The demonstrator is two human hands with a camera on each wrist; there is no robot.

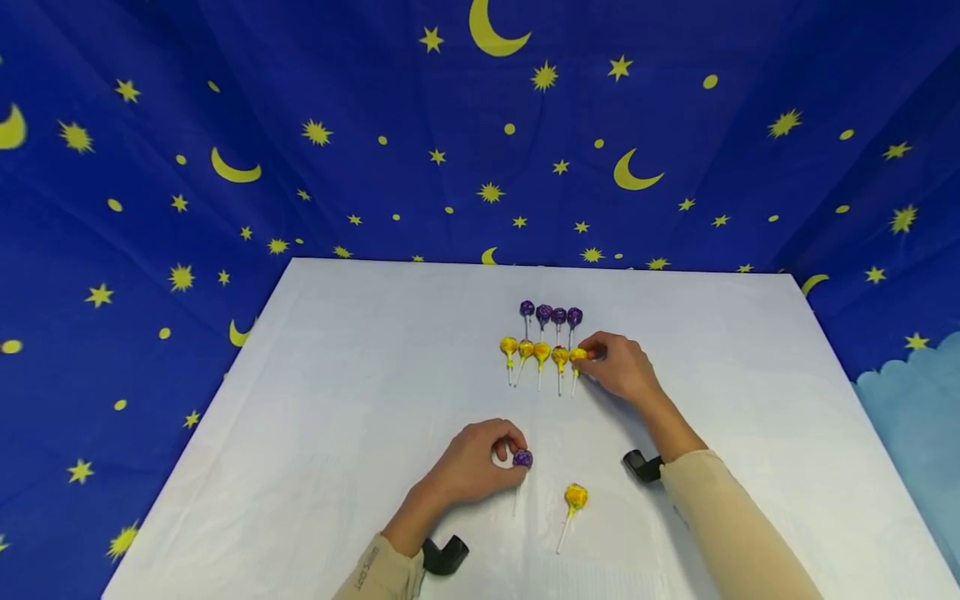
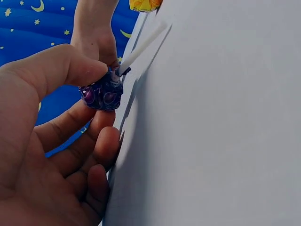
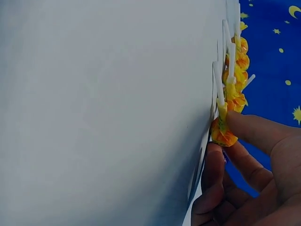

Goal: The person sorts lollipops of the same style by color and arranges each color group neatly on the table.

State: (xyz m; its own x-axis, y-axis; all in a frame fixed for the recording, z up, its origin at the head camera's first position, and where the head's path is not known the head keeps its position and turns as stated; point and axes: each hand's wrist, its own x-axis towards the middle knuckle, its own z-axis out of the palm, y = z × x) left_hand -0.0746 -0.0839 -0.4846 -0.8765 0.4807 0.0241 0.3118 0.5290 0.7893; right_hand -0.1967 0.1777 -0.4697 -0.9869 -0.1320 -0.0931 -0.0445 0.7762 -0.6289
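My left hand (image 1: 480, 462) pinches a purple-wrapped lollipop (image 2: 104, 93) by its head between thumb and fingers, its white stick pointing toward me. Farther forward, my right hand (image 1: 621, 367) pinches the head of a yellow lollipop (image 3: 223, 133) at the right end of a row of yellow lollipops (image 1: 542, 353). Their sticks point toward me. Just behind them lies a row of purple lollipops (image 1: 543, 313), the sticks reaching down to the yellow heads. A single yellow lollipop (image 1: 576, 497) lies to the right of my left hand.
The white table (image 1: 337, 358) carries all the lollipops. A blue cloth with yellow moons and stars (image 1: 390, 175) hangs behind and beside it. Black wrist-worn pieces (image 1: 446, 556) jut from both sleeves near the tabletop.
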